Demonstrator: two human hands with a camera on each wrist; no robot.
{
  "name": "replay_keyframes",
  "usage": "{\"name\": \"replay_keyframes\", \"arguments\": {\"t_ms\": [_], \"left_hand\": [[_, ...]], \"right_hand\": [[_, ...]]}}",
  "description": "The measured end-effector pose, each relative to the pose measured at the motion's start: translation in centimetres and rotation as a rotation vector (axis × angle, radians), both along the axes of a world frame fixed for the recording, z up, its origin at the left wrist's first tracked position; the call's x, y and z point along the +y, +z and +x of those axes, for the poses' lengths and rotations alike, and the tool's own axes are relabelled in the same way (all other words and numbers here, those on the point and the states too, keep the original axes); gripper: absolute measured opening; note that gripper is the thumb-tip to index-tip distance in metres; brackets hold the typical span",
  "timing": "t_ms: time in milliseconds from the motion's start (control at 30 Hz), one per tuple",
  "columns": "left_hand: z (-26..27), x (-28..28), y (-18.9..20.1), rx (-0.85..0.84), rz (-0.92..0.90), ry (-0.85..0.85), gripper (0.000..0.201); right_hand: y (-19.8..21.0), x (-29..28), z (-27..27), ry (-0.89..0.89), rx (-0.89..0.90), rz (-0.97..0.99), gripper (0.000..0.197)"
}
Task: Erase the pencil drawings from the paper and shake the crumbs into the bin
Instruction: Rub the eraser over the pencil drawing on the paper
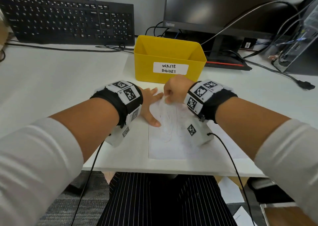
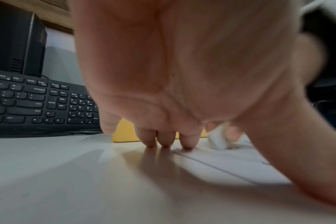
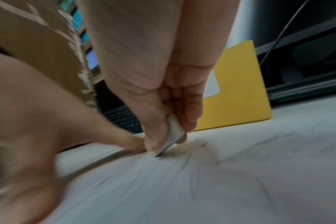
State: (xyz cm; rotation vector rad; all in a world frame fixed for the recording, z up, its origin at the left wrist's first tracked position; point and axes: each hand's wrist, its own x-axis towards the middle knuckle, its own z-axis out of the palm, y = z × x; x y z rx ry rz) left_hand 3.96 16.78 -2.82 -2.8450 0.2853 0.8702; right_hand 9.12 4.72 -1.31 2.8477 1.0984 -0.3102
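Observation:
A white sheet of paper point(image 1: 173, 139) with faint pencil lines lies on the desk near its front edge. My left hand point(image 1: 151, 103) is spread flat, its fingertips point(image 2: 165, 143) pressing on the paper's far left edge and the thumb on the sheet. My right hand point(image 1: 175, 91) pinches a white eraser point(image 3: 173, 134) between thumb and fingers, its corner touching the paper point(image 3: 201, 189) beside a smudge of pencil marks. The eraser point(image 2: 219, 141) also shows blurred in the left wrist view. A yellow bin point(image 1: 169, 58) labelled "WASTE BASKET" stands just behind both hands.
A black keyboard point(image 1: 68, 19) lies at the back left. A monitor point(image 1: 232, 7) on its stand is at the back right, with cables point(image 1: 268, 67) trailing across the desk. A desktop computer point(image 1: 299, 41) stands at the far right. White desk point(image 1: 51, 81) spreads to the left.

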Motion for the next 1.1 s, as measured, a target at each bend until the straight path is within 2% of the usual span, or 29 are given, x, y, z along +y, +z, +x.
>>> {"name": "replay_keyframes", "arguments": {"t_ms": [100,200,267,433,567,700,833,1000,1100], "left_hand": [[-0.1,-0.3,0.3,0.002,0.003,-0.007,0.103],[0.0,-0.3,0.3,0.010,0.033,0.001,0.107],[0.0,-0.2,0.1,0.011,0.030,0.005,0.107],[0.2,-0.2,0.1,0.024,0.002,0.006,0.108],[0.1,-0.3,0.2,0.016,0.000,0.015,0.111],[0.3,-0.2,0.2,0.014,0.041,0.012,0.113],[0.4,-0.5,0.2,-0.008,0.069,0.010,0.114],[0.1,-0.7,1.0,0.006,0.000,0.028,0.109],[0.1,-1.1,1.8,0.018,0.004,-0.020,0.103]], "right_hand": [[-0.5,-0.9,-1.6,0.085,-0.002,-0.049,0.020],[-0.8,-2.2,-3.3,0.156,0.012,-0.071,0.026],[-0.5,-2.4,-3.1,0.153,0.053,-0.042,0.014],[-0.1,-0.8,-1.0,0.057,0.018,0.022,0.023],[-0.6,-1.3,-1.7,0.071,-0.011,0.000,0.016],[-1.2,-3.7,-3.3,0.084,0.042,0.029,0.022],[-0.1,-3.2,-2.5,0.063,0.060,0.058,0.027],[-0.3,-1.3,-0.2,0.027,-0.004,0.037,0.028],[-0.8,-1.5,-0.1,0.011,0.011,0.045,0.025]]}}
